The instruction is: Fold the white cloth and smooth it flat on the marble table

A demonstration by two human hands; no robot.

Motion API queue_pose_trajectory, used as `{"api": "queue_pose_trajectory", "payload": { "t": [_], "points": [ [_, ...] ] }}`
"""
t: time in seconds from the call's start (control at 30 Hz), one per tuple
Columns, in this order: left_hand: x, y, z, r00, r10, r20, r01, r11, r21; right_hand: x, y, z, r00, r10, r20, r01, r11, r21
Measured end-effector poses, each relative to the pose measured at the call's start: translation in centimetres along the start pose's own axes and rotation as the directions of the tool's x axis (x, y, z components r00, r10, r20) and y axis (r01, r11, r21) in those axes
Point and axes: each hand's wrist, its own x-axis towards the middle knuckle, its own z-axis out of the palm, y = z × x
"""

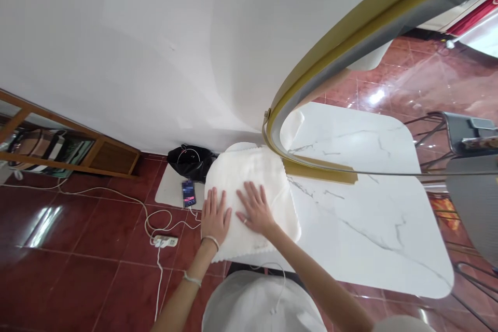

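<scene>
A folded white cloth (pixel 249 228) with a scalloped edge lies at the left end of a white marble-patterned table (pixel 365 249). My left hand (pixel 215 218) rests flat along the cloth's left side, fingers stretched out. Pressed on the middle of the cloth, my right hand (pixel 254 207) has its fingers spread and wears a ring. Neither hand grips anything. Bracelets circle my left wrist.
A gold-framed mirror (pixel 311 72) stands on the table against the wall. Left of the cloth are a black bag (pixel 190 163), a phone (pixel 189 193) and a power strip (pixel 165 241) with cables on the floor. A wooden shelf (pixel 111 158) stands far left; a grey chair (pixel 472 207) is right.
</scene>
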Motion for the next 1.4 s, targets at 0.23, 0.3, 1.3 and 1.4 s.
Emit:
{"api": "queue_pose_trajectory", "payload": {
  "t": [0.23,0.3,1.3,1.4],
  "points": [
    [-6.7,2.3,0.6,0.997,0.069,-0.02,-0.068,0.998,0.017,-10.5,-2.9,-1.3,0.997,-0.042,0.058,0.042,0.999,-0.007],
    [-6.4,3.4,0.8,0.994,0.107,0.003,-0.107,0.994,0.009,-11.6,-2.4,-1.4,0.999,0.006,0.042,-0.005,1.0,-0.028],
    [-2.6,0.5,1.1,0.988,-0.032,-0.15,0.033,0.999,0.005,-6.8,-2.7,0.9,0.999,-0.004,-0.042,0.003,1.0,-0.03],
    [-3.3,2.0,1.7,0.986,0.023,-0.164,-0.019,0.999,0.027,-8.9,-2.1,0.4,0.999,0.015,-0.034,-0.017,0.999,-0.049]
  ]
}}
